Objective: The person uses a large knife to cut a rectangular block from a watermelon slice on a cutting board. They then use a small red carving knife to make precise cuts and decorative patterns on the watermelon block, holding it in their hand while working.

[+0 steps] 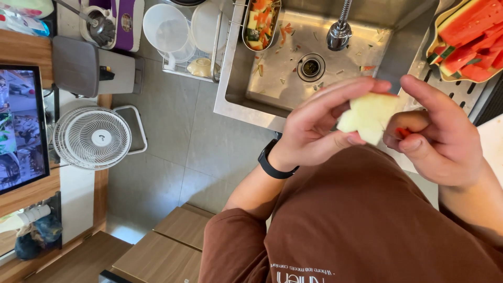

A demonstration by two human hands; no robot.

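Observation:
My left hand (319, 126) and my right hand (440, 136) meet in front of my chest, both gripping one pale, peeled chunk of fruit (369, 116). The left fingers curl over its left side and top. My right hand pinches its right edge, and a small red bit, too hidden to name, shows between those fingers. A black band sits on my left wrist. Both hands hover above the near rim of the steel sink (246, 107).
Peel scraps lie in the sink basin around the drain (310, 67), under a tap (339, 31). A strainer of scraps (260, 23) hangs at its left. Watermelon slices on a tray (469, 39) sit right. A white fan (93, 138) stands on the floor.

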